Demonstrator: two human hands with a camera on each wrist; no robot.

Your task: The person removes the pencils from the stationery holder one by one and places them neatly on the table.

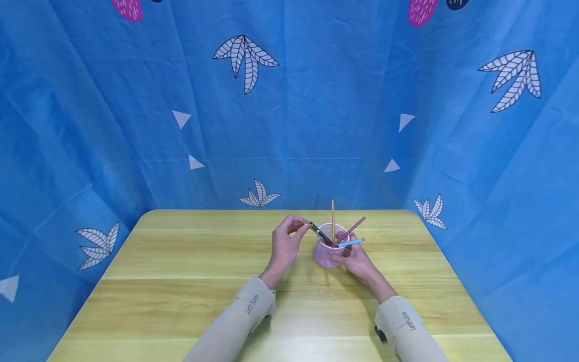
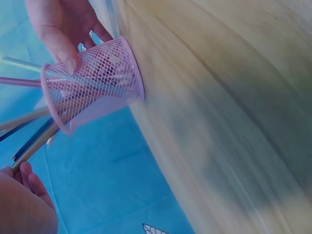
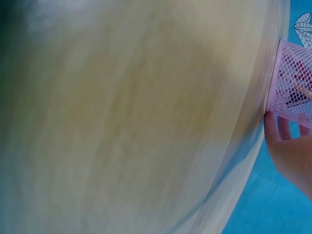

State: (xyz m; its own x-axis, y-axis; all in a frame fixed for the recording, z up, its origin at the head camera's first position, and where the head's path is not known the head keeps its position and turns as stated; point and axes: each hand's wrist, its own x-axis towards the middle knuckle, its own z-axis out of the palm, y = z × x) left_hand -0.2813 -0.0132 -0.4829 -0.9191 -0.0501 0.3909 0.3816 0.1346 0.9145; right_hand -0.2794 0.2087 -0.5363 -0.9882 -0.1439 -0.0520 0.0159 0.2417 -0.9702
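Note:
A pink mesh pencil cup (image 1: 325, 257) stands on the table with several pencils leaning out at different angles. My right hand (image 1: 360, 262) grips the cup from its right side, thumb across the near wall. At the cup's left, my left hand (image 1: 286, 245) pinches the upper end of a yellowish pencil (image 2: 36, 146), whose other end reaches into the cup. Dark pencils (image 1: 323, 235) lean beside it. A gold pencil (image 1: 333, 216) stands nearly upright, while a dark red pencil (image 1: 353, 229) and a light blue pencil (image 1: 352, 242) tilt right.
The wood-grain table (image 1: 190, 291) spreads to both sides and toward me. Its back edge lies just behind the cup. A blue curtain (image 1: 316, 115) with white leaf prints hangs behind and along both sides.

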